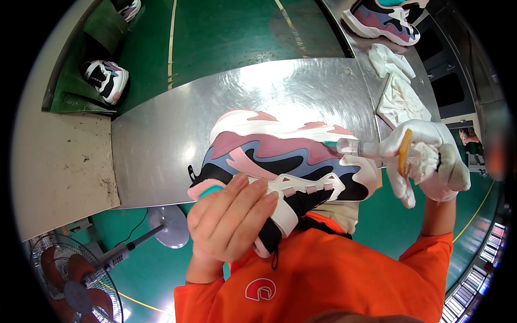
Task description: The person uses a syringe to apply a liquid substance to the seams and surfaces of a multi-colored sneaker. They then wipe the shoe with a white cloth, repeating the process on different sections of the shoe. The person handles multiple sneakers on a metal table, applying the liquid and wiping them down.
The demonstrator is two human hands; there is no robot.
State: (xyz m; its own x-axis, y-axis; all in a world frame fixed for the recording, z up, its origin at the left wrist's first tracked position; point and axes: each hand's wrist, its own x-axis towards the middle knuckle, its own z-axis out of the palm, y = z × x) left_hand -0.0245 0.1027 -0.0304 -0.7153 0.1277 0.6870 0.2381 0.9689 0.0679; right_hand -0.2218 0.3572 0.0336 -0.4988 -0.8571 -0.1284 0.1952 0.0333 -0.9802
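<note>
A chunky sneaker in pink, blue, black and white lies on its side above a metal table, sole away from me. My bare left hand grips it at the heel and collar. My right hand wears a white glove and holds a small clear bottle whose teal tip touches the shoe's side near the toe. The same hand also pinches an orange stick and a wad of white cloth.
White rags lie on the table's right end. Another matching sneaker stands at the far right, and a third sits on a green shelf at left. A standing fan is at lower left on the green floor.
</note>
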